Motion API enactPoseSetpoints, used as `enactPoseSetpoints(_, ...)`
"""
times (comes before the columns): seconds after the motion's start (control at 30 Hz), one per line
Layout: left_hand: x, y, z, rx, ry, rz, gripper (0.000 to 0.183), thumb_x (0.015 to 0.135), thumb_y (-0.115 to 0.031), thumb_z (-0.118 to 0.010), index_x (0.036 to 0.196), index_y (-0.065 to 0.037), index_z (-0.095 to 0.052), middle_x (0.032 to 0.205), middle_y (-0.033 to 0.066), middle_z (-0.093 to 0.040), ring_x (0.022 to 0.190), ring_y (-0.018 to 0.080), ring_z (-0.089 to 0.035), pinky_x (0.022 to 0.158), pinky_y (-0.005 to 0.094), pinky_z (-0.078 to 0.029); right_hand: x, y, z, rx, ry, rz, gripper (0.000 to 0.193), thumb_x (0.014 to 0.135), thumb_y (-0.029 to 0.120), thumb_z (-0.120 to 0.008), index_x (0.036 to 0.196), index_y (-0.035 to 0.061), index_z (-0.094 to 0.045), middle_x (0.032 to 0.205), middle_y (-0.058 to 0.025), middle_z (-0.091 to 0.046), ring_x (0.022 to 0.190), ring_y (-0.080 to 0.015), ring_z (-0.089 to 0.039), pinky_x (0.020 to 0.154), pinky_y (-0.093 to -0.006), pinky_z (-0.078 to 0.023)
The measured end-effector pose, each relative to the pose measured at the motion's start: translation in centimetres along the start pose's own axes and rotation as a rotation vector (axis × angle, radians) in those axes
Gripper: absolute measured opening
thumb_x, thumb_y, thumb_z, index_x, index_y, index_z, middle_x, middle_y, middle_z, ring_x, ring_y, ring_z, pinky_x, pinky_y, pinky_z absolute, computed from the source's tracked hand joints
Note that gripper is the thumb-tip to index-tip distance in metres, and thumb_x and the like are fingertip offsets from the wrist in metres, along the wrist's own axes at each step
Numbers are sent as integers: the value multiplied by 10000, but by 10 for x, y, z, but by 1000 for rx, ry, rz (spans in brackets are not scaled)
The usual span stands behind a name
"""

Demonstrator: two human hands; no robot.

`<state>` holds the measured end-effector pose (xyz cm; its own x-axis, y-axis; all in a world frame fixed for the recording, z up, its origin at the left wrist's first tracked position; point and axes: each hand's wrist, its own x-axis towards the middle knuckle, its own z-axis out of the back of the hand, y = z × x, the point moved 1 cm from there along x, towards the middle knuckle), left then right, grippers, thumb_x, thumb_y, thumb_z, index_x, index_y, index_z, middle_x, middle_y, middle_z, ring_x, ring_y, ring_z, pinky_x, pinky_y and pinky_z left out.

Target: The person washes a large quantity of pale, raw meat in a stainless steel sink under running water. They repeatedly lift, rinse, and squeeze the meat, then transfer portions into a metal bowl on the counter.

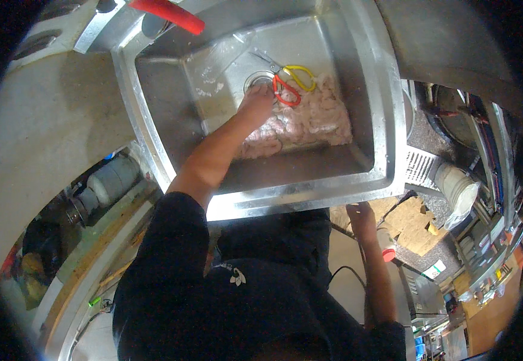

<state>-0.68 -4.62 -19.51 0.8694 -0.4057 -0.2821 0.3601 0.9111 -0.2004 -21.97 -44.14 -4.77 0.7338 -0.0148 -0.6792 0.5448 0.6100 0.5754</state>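
Note:
My left hand [258, 103] reaches down into a stainless steel sink [285, 197], its fingers curled down beside the round drain [255, 77]. Whatever those fingers grip, if anything, is hidden under the hand. Pale pink, wet pieces of raw meat [321, 117] lie heaped on the sink floor, right of and below this hand. On the heap's upper edge rests a pair of scissors with one red handle loop [285, 96] and one yellow, touching or very near my fingers. My right hand [361, 218] is outside the sink, just below its front rim; its fingers are too dark to read.
A red hose [171, 14] hangs over the sink's far left corner. Left below the counter lies a grey-white cylinder [114, 178]. Beyond my right arm are a red-lidded container [386, 245], torn cardboard [416, 225] on the floor, and a white bucket [455, 186].

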Motion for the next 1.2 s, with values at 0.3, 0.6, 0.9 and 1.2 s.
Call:
enactPoseSetpoints(0.3, 6, 9, 17, -61, 147, -57, 351, 944, -145, -550, 1250, 11, -619, 1316, 273, -565, 1197, 439, -589, 1006, 538, -508, 11, -16, -4, -28, 62, 13, 267, 966, 124, -657, 1180, -35, -652, 1062, -231, -719, 964, -308, -708, 850, -407, -537)
enactPoseSetpoints(0.6, 7, 11, 0, 68, 255, -114, 340, 906, -74, -544, 1216, 26, -644, 1277, 276, -585, 1178, 401, -617, 997, 515, -528, 10, -15, -8, -14, 82, -19, 286, 940, 183, -680, 1097, -56, -689, 1027, -263, -729, 1001, -386, -711, 851, -420, -531)
enactPoseSetpoints(0.9, 47, 37, 5, -200, 509, -116, 177, 824, -21, -619, 964, 41, -707, 1010, 258, -720, 981, 383, -716, 837, 487, -567, 15, -16, -2, 27, 117, -13, 292, 970, 91, -664, 1232, -36, -641, 1198, -220, -713, 1125, -290, -671, 961, -411, -514)
enactPoseSetpoints(1.2, 19, 32, -1, -76, 132, -151, 207, 864, 14, -556, 1019, 40, -690, 1026, 290, -688, 998, 414, -693, 874, 507, -550, 19, -30, -2, -41, 91, -19, 356, 947, 153, -687, 1242, -38, -639, 1177, -234, -719, 1091, -357, -693, 921, -425, -529)
